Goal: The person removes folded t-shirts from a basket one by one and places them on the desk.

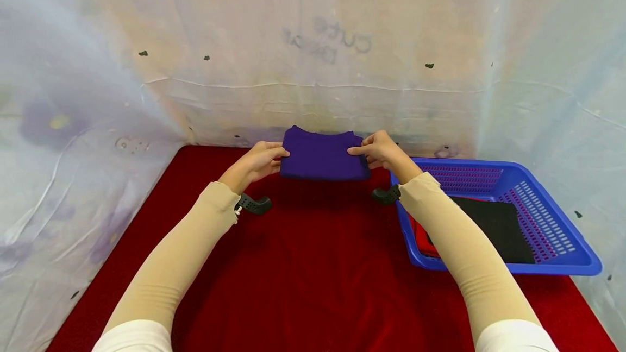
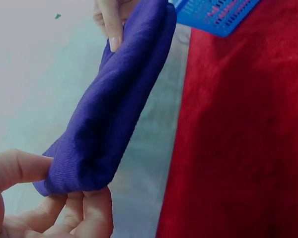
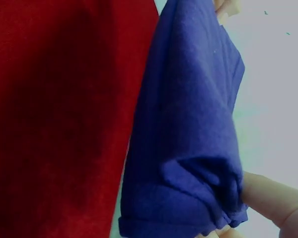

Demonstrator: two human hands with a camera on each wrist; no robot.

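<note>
The purple cloth [image 1: 323, 154] is already folded; the left hand [image 1: 257, 161] and right hand [image 1: 379, 150] pinch its 2 ends, lifted between them. The blue basket [image 1: 552, 216] beside the right fingers holds folded pieces; placing remains.

The only writing stands on the pale plastic sheet [image 1: 313, 69] hung behind the table: faint dark letters, seen mirrored through the film. The upper word seems to read "Cute" reversed; the smeared word just below it cannot be read. No label or number shows anywhere else.
</note>
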